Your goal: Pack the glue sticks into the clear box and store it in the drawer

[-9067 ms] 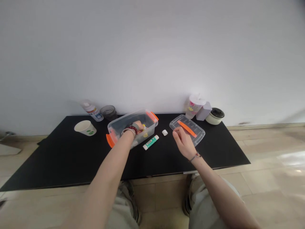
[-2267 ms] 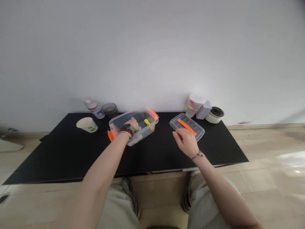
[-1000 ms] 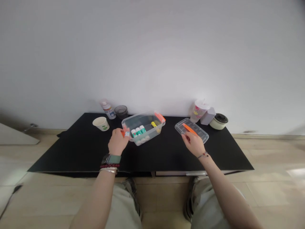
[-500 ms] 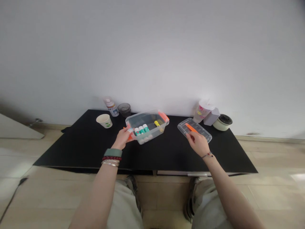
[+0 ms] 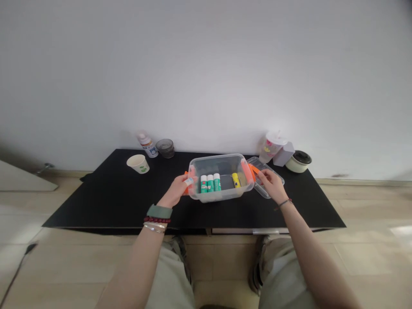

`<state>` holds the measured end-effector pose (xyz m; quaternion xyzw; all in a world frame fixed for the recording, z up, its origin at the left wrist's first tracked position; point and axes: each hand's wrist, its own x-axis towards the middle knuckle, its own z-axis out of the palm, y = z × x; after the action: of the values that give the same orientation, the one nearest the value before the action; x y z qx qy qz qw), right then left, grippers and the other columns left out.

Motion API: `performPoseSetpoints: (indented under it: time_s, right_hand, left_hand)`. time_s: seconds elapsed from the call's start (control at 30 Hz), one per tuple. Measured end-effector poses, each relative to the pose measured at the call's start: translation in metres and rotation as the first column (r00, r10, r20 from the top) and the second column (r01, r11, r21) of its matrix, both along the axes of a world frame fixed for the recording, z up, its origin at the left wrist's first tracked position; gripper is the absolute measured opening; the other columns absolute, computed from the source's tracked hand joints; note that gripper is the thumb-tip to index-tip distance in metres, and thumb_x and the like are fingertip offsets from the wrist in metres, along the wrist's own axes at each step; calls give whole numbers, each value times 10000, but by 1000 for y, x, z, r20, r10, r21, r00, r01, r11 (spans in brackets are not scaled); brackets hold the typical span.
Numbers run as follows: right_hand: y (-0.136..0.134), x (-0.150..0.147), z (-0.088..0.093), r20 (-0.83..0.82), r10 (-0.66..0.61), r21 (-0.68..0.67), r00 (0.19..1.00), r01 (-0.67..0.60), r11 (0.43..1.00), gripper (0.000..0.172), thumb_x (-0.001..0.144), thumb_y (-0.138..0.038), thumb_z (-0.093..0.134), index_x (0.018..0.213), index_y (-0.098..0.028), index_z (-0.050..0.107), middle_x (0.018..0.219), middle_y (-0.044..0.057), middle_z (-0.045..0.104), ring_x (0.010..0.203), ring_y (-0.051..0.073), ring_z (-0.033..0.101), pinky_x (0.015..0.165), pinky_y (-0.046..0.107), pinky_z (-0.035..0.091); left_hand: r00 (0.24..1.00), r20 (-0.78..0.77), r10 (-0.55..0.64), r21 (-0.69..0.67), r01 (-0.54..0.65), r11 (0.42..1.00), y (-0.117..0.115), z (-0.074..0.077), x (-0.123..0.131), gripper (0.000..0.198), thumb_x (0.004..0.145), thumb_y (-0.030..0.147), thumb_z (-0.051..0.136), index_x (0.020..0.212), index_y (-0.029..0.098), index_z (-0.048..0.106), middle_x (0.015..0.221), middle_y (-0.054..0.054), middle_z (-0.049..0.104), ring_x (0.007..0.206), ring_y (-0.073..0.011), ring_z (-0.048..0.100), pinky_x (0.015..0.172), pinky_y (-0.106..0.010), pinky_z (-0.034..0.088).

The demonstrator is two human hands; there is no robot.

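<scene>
The clear storage box [image 5: 222, 179] sat mid-table near the front edge. The left hand [image 5: 178, 192] clasped its left latch and the right hand [image 5: 272, 184] lay over the lid [image 5: 262, 164] just beside its right end, so both flanks were blocked. Leftward, the black table [image 5: 106, 201] lay bare up to the paper cup [image 5: 138, 163]. A spray bottle [image 5: 146, 145], dark jar [image 5: 165, 148], drink cup [image 5: 272, 147], small white box [image 5: 283, 153] and lidded bowl [image 5: 298, 161] lined the wall, with an open strip between jar and drink cup.

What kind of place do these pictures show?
Probably a plain room in a home, though I cannot be sure: a low black table stands against a bare white wall on a pale floor, with a paper cup and a lidded drink cup on it.
</scene>
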<state>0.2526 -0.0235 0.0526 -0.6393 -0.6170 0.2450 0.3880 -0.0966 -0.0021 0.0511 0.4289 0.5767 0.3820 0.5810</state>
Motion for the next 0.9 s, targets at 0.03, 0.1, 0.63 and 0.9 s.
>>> performPoseSetpoints:
  time_s: [0.03, 0.1, 0.63, 0.9]
  right_hand:
    - [0, 2, 0, 12, 10, -24, 1000, -10, 1000, 423, 893, -578, 447, 799, -196, 602, 727, 41, 653, 617, 172, 572, 569, 285, 422]
    - [-1, 4, 0, 68, 35, -68, 997, -30, 997, 450, 904, -582, 416, 725, -203, 579, 668, 22, 625, 611, 169, 560, 574, 285, 406]
    - [-3, 12, -7, 184, 101, -280, 978, -46, 959, 447, 878, -556, 402, 613, -204, 480, 561, -19, 523, 565, 132, 497, 564, 257, 355]
    - [9, 19, -16, 271, 82, -289, 959, 0, 957, 474, 907, -562, 394, 672, -190, 571, 601, -3, 574, 590, 144, 536, 563, 252, 363]
  left_hand:
    - [1000, -5, -20, -1, 20, 1000, -2, 1, 4, 491, 564, 446, 737, 937, 133, 674, 725, -22, 673, 632, -178, 642, 571, -293, 521]
    - [999, -12, -52, -4, 52, 999, -6, 1, 12, 474, 562, 441, 745, 912, 129, 675, 735, -24, 671, 628, -172, 636, 567, -287, 518]
    - [989, -19, -149, -69, 147, 987, -6, -12, 32, 456, 556, 419, 789, 895, 131, 684, 777, -34, 671, 699, -184, 632, 618, -293, 515]
    - [979, -34, -200, -84, 196, 977, -7, -13, 27, 430, 588, 422, 783, 904, 145, 692, 837, -55, 708, 789, -238, 672, 658, -331, 539]
